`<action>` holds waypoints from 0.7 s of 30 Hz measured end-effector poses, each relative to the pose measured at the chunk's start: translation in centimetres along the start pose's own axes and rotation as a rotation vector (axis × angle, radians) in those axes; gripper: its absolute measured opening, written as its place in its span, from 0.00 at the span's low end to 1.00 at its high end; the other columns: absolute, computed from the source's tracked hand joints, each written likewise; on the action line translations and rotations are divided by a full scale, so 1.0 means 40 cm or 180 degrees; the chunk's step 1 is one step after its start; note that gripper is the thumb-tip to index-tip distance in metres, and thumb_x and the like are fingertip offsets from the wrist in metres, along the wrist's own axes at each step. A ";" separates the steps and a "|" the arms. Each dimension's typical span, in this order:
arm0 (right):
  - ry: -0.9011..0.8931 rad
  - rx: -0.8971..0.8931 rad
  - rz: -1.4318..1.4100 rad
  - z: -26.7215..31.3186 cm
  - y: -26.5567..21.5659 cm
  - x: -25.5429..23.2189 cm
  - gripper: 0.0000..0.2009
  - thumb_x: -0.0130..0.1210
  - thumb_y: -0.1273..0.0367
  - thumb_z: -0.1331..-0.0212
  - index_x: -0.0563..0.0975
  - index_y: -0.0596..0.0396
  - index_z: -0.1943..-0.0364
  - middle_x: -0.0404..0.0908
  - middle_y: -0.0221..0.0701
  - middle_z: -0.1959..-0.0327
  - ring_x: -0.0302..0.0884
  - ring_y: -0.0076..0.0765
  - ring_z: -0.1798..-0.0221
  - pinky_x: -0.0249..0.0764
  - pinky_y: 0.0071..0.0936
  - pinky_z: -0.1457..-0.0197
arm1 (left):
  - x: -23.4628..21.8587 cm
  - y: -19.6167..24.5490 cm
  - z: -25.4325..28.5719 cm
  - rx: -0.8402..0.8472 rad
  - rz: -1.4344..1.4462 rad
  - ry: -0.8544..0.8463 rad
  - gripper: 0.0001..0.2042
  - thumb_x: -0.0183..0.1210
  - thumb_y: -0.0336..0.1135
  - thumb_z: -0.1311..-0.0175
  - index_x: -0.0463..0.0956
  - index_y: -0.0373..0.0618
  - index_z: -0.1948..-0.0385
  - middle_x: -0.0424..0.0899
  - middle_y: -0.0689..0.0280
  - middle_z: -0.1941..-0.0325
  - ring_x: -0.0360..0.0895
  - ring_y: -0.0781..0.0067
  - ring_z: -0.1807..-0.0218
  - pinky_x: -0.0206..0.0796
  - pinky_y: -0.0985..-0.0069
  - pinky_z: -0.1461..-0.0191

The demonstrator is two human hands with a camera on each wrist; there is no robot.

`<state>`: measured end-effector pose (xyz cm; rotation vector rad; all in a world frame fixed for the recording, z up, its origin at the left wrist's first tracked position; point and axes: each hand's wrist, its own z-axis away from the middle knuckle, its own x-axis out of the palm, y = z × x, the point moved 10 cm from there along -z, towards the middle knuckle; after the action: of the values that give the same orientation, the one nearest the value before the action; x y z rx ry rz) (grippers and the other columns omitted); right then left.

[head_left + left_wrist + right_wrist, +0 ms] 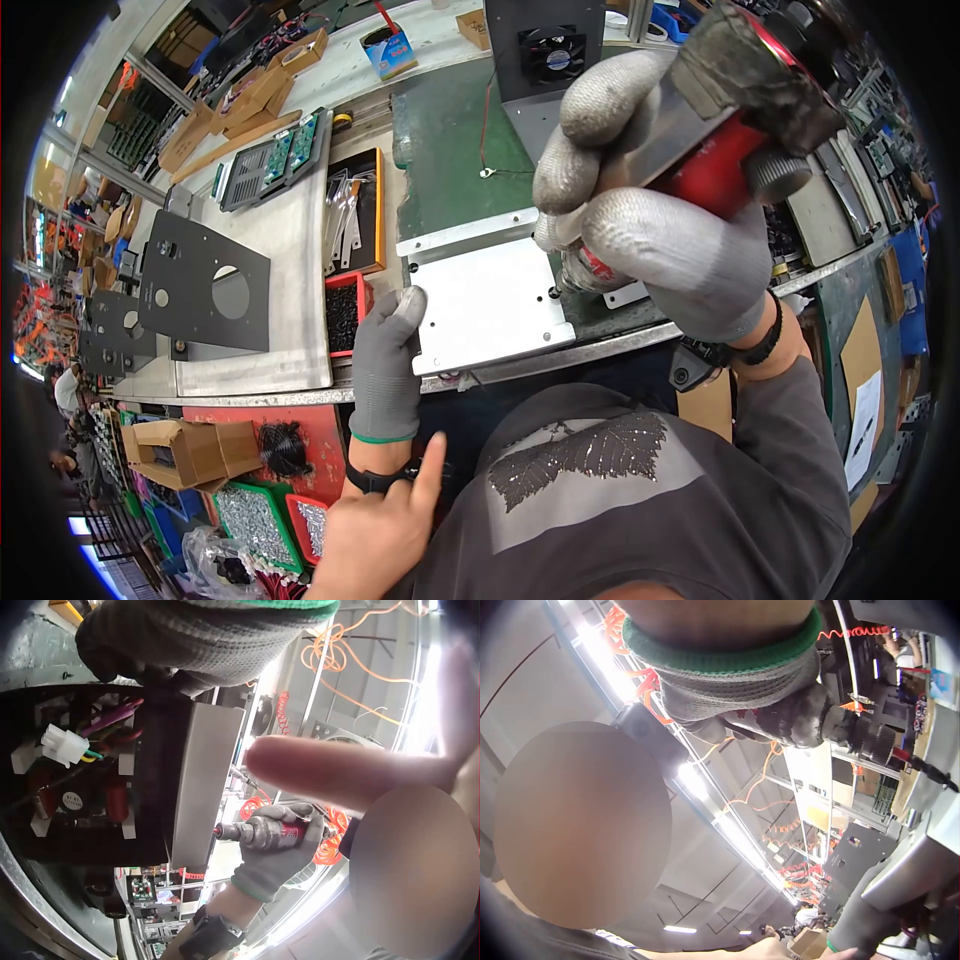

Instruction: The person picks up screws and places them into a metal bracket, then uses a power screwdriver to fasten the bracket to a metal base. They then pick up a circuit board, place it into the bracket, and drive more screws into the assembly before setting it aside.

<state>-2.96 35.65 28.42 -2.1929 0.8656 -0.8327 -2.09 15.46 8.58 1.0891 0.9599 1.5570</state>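
Observation:
My gloved left hand (pixel 390 365) holds the left edge of a white metal panel (pixel 490 305), its thumb on top. In the left wrist view, a white wire connector (pixel 64 744) and coloured wires show in the dark open side below that glove (pixel 195 645). My gloved right hand (pixel 690 250) grips a red power screwdriver (pixel 715 165) wrapped in grey tape, raised over the panel's right side. Its bit (pixel 937 774) stands out from the front in the right wrist view. Another person's bare hand (pixel 385 530) points a finger close to my left wrist.
A red bin of black screws (pixel 345 312) and an orange-edged tray of metal strips (pixel 355 215) stand left of the panel. Dark bracket plates (pixel 205 280) stand farther left. Behind is an upright dark panel with a fan (pixel 550 55). Green and red bins (pixel 255 520) sit lower left.

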 end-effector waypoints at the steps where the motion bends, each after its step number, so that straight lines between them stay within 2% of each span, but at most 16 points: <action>1: -0.0006 0.0010 -0.0006 0.009 0.012 -0.002 0.23 0.58 0.78 0.45 0.66 0.59 0.44 0.78 0.40 0.58 0.83 0.38 0.60 0.78 0.29 0.63 | 0.004 0.004 0.004 -0.0034 0.0035 0.0014 0.15 0.55 0.42 0.30 0.77 0.35 0.60 0.80 0.68 0.70 0.73 0.84 0.72 0.64 0.84 0.67; 3: 0.0489 0.0078 0.0108 0.039 0.048 -0.049 0.23 0.58 0.76 0.45 0.66 0.59 0.44 0.78 0.39 0.58 0.82 0.36 0.61 0.77 0.28 0.64 | 0.001 0.008 0.003 -0.0007 0.0037 -0.0045 0.15 0.55 0.42 0.30 0.77 0.35 0.60 0.80 0.67 0.70 0.74 0.83 0.71 0.65 0.84 0.66; 5: 0.0288 0.0235 0.0032 0.013 0.016 -0.008 0.24 0.59 0.75 0.45 0.66 0.58 0.44 0.78 0.38 0.58 0.81 0.35 0.62 0.76 0.27 0.65 | 0.002 0.007 0.018 0.0001 0.0043 -0.0096 0.15 0.55 0.42 0.31 0.77 0.35 0.59 0.81 0.67 0.69 0.75 0.83 0.70 0.66 0.83 0.65; 6: 0.0094 0.0381 -0.0042 0.005 0.014 0.016 0.24 0.59 0.74 0.45 0.66 0.58 0.43 0.77 0.38 0.58 0.80 0.34 0.63 0.76 0.26 0.66 | 0.013 0.027 0.037 0.0226 -0.0366 -0.0176 0.14 0.55 0.40 0.31 0.74 0.35 0.56 0.78 0.65 0.64 0.72 0.79 0.65 0.64 0.81 0.60; 7: 0.0015 0.0029 0.0248 0.020 0.029 0.000 0.20 0.56 0.68 0.40 0.69 0.61 0.46 0.77 0.36 0.57 0.78 0.30 0.62 0.73 0.25 0.64 | 0.028 0.049 0.062 0.0450 -0.0772 -0.0252 0.14 0.55 0.37 0.32 0.71 0.35 0.53 0.75 0.62 0.59 0.70 0.74 0.60 0.62 0.79 0.55; 8: 0.0004 0.0072 0.0214 0.030 0.030 -0.005 0.20 0.56 0.68 0.40 0.69 0.61 0.46 0.77 0.36 0.57 0.78 0.30 0.62 0.73 0.25 0.64 | 0.045 0.074 0.092 0.0670 -0.1181 -0.0317 0.16 0.55 0.34 0.32 0.68 0.35 0.49 0.72 0.59 0.54 0.68 0.70 0.54 0.61 0.77 0.50; 10: 0.0350 0.1111 0.1348 0.069 0.092 -0.070 0.17 0.50 0.64 0.36 0.73 0.63 0.49 0.77 0.35 0.55 0.77 0.29 0.60 0.71 0.24 0.60 | 0.072 0.126 0.156 0.1111 -0.2031 -0.0403 0.20 0.55 0.29 0.34 0.62 0.34 0.42 0.66 0.54 0.44 0.64 0.61 0.44 0.57 0.73 0.41; 11: 0.0208 0.1135 0.1034 0.064 0.086 -0.050 0.18 0.46 0.61 0.33 0.76 0.64 0.53 0.77 0.35 0.53 0.76 0.28 0.58 0.69 0.24 0.58 | 0.086 0.150 0.185 0.1336 -0.2470 -0.0440 0.23 0.55 0.27 0.34 0.59 0.34 0.39 0.63 0.52 0.40 0.61 0.57 0.38 0.56 0.71 0.36; 12: 0.0391 0.1191 0.1000 0.071 0.090 -0.063 0.17 0.49 0.64 0.36 0.74 0.62 0.49 0.77 0.35 0.55 0.77 0.30 0.58 0.71 0.26 0.57 | 0.099 0.166 0.210 0.1554 -0.2911 -0.0482 0.27 0.55 0.24 0.35 0.56 0.34 0.36 0.61 0.49 0.35 0.59 0.52 0.33 0.54 0.69 0.31; 13: 0.0217 0.0906 0.0937 0.045 0.070 -0.037 0.18 0.50 0.65 0.38 0.72 0.60 0.47 0.76 0.35 0.55 0.77 0.31 0.58 0.72 0.28 0.56 | 0.110 0.173 0.230 0.1768 -0.3351 -0.0533 0.30 0.55 0.22 0.35 0.53 0.34 0.32 0.58 0.47 0.30 0.57 0.48 0.28 0.52 0.67 0.26; 14: 0.0053 0.0617 0.0879 0.018 0.045 -0.007 0.20 0.52 0.66 0.40 0.71 0.59 0.45 0.76 0.35 0.56 0.77 0.32 0.58 0.73 0.30 0.56 | 0.101 0.175 0.237 0.1753 -0.3356 -0.0478 0.30 0.55 0.22 0.35 0.53 0.34 0.32 0.58 0.47 0.30 0.57 0.48 0.28 0.52 0.67 0.26; 15: 0.0011 0.0621 0.0857 0.019 0.051 -0.002 0.20 0.52 0.66 0.40 0.71 0.59 0.45 0.76 0.35 0.56 0.77 0.32 0.58 0.73 0.30 0.56 | 0.096 0.171 0.240 0.1693 -0.3434 -0.0471 0.30 0.55 0.22 0.35 0.53 0.34 0.32 0.58 0.48 0.30 0.58 0.48 0.28 0.53 0.67 0.27; 17: 0.0305 0.0368 0.1094 0.024 0.038 -0.027 0.23 0.53 0.68 0.42 0.67 0.56 0.42 0.75 0.35 0.57 0.77 0.34 0.58 0.75 0.32 0.54 | 0.091 0.178 0.242 0.1633 -0.3240 -0.0425 0.31 0.56 0.21 0.36 0.54 0.36 0.32 0.60 0.50 0.30 0.59 0.49 0.28 0.54 0.66 0.27; 21: 0.0165 0.0421 0.0916 0.023 0.038 -0.021 0.22 0.53 0.68 0.42 0.68 0.56 0.42 0.75 0.36 0.56 0.77 0.34 0.58 0.76 0.33 0.52 | 0.082 0.175 0.237 0.1641 -0.3040 -0.0435 0.32 0.57 0.19 0.39 0.54 0.36 0.32 0.59 0.51 0.29 0.59 0.49 0.28 0.54 0.66 0.27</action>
<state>-3.31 35.69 26.47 -1.8840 1.0886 -0.7833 4.67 17.80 18.53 0.8356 1.5292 0.4605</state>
